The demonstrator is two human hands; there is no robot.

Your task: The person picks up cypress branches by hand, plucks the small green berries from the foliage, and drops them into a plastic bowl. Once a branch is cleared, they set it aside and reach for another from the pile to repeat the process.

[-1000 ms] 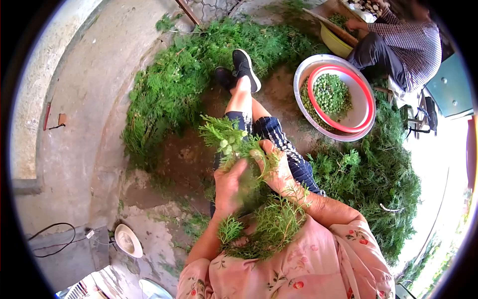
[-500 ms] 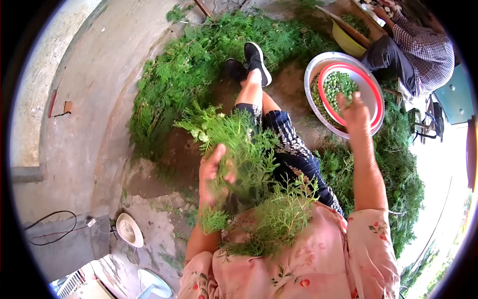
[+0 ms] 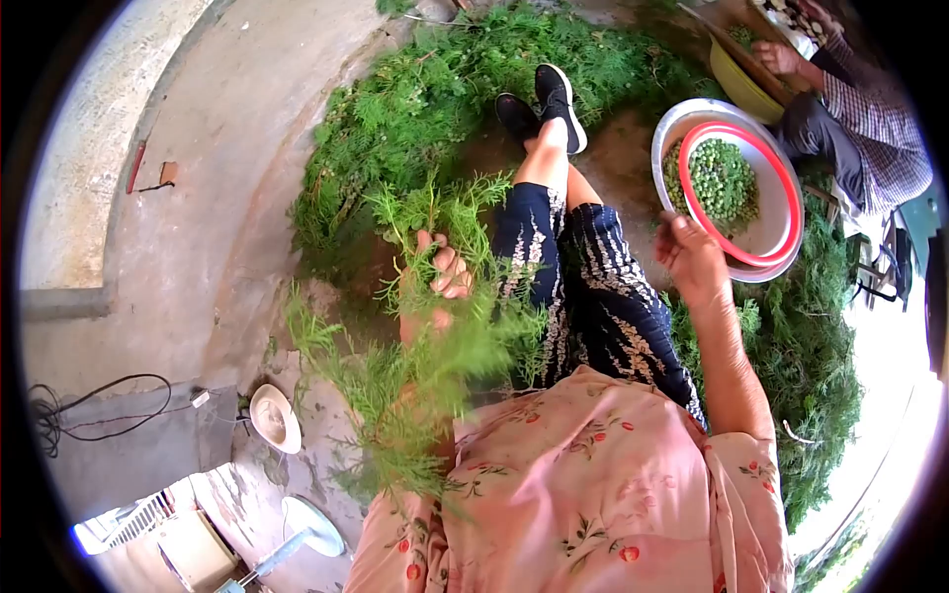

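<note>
Head view. The left hand is closed around a bunch of green sprigs, fingers wrapped about the stems at mid-length. The bunch's long axis runs from the lap up and away, tips toward the shoes. The right hand is well apart from the bunch, raised just beside the near rim of a metal basin that holds a red-rimmed bowl of green berries. Its fingers are loosely curled; whether they pinch anything cannot be told. The left hand is the nearer to the sprigs, the right to the berries.
</note>
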